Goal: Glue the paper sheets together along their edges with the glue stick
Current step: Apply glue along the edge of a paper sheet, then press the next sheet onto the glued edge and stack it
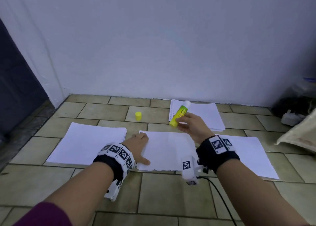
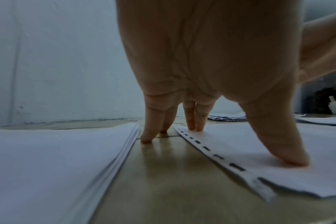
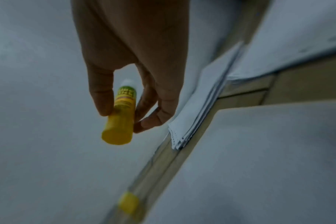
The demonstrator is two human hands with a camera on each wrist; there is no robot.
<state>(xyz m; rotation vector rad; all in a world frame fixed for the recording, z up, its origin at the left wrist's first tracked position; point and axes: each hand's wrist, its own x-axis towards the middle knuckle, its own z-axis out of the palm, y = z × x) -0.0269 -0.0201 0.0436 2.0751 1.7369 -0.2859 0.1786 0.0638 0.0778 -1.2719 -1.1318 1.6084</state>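
Note:
My right hand (image 1: 187,123) holds the uncapped yellow glue stick (image 1: 179,114) in the air above the floor, white tip pointing up and away; the right wrist view shows fingers and thumb pinching the glue stick (image 3: 121,115). My left hand (image 1: 140,149) presses flat on the left edge of the middle paper sheet (image 1: 167,150), thumb and two fingers on the paper (image 2: 259,145), the other fingertips (image 2: 147,138) on the tile. The yellow cap (image 1: 138,116) stands on the floor behind.
A paper stack (image 1: 89,142) lies to the left, another sheet (image 1: 251,155) to the right, and a punched stack (image 1: 205,114) at the back. Tiled floor (image 1: 171,195) meets a white wall. Dark clutter and a white plug (image 1: 289,118) sit at far right.

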